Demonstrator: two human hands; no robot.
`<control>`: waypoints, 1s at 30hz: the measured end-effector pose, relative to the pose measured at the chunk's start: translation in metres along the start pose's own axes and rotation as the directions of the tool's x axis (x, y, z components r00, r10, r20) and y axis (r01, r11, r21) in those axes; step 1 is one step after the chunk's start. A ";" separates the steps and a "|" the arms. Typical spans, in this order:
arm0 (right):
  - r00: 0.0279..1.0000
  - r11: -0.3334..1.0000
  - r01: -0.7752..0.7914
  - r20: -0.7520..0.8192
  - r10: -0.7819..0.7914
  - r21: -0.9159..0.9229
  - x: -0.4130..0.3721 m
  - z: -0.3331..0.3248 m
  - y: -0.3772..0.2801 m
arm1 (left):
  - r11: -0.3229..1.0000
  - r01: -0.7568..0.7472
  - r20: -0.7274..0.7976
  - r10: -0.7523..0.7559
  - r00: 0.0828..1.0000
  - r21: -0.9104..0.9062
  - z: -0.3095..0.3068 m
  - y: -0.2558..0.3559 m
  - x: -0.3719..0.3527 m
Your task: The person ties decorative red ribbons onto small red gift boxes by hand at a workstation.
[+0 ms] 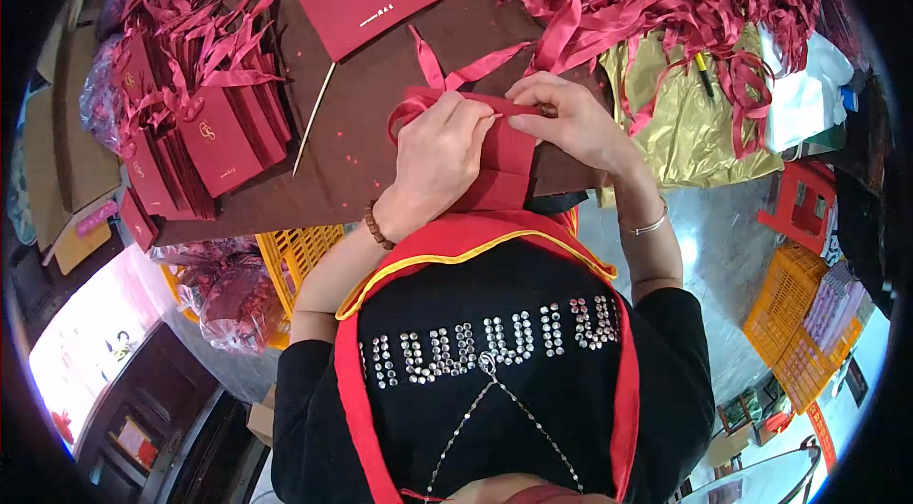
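At the near edge of the brown table (pixel 380 124), left hand (pixel 437 162) and right hand (pixel 571 119) both pinch a red ribbon (pixel 487 64) shut across a red card (pixel 509 166), seemingly keeping the wrap taut.

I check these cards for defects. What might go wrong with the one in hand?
Both the left hand and right hand pinch the ribbon across the red card; it may end up crooked or crease the card. The card sits at the table edge, so it might slip off.
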State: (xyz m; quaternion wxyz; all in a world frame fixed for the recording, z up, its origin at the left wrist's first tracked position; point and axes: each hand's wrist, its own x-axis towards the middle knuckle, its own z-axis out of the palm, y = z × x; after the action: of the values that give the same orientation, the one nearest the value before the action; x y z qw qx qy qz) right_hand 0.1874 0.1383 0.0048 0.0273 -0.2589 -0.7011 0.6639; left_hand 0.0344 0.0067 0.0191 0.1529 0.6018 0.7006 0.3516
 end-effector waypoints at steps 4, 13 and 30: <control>1.000 0.999 -0.015 0.006 0.015 -0.029 0.000 0.000 -0.003 | 1.000 -0.021 0.023 0.021 1.000 0.015 0.000 0.001 0.001; 0.991 0.981 0.099 -0.068 -0.112 -0.167 -0.002 0.005 -0.006 | 0.996 -0.057 0.058 0.054 0.997 0.062 -0.003 0.004 0.007; 0.965 0.961 0.135 -0.189 -0.183 -0.240 -0.009 0.020 -0.004 | 0.927 -0.241 0.064 0.232 0.971 0.288 0.004 0.003 -0.002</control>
State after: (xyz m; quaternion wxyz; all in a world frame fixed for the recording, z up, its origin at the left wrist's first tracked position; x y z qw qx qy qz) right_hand 0.1862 0.1168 0.0094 0.1248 -0.2713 -0.7836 0.5449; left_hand 0.0399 0.0066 0.0182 0.0285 0.7028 0.6650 0.2511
